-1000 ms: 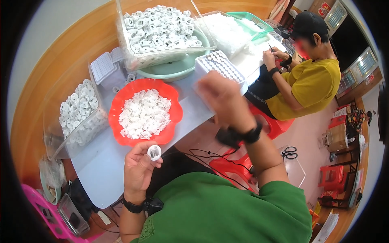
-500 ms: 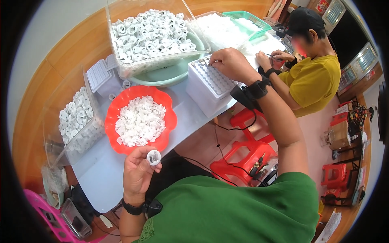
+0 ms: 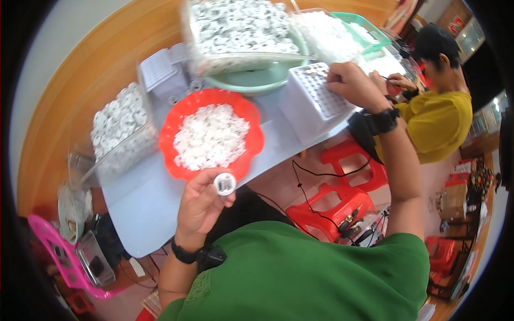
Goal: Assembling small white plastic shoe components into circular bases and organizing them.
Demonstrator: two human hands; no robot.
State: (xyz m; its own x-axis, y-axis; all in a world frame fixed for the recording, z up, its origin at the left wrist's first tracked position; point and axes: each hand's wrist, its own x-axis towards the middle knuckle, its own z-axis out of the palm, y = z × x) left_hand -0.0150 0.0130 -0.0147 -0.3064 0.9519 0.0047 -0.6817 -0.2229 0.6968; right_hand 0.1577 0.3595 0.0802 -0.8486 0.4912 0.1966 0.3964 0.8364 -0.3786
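My left hand (image 3: 201, 206) is closed around a small round white plastic part (image 3: 225, 184), held upright with its dark, recessed inner face showing. Over the top of a tall white block with rows of small round pieces or holes (image 3: 310, 109), my right hand (image 3: 356, 85) has its fingers pinched together. Whatever those fingers hold, if anything, is hidden. Close beyond my left hand lies a red scalloped bowl (image 3: 168, 131) heaped with small flat white pieces (image 3: 211, 136).
Round white parts fill a clear bin (image 3: 120, 120) at left and a larger bin (image 3: 243, 27) resting on a pale green basin (image 3: 251, 83). A co-worker in a yellow shirt (image 3: 439, 125) works at right. Red stools (image 3: 332, 208) and a dangling cable stand beside the table (image 3: 134, 208).
The whole view has shifted, so the table's things appear farther right. My right fingers have moved from the block's far part toward its right side. My left hand still holds the round part.
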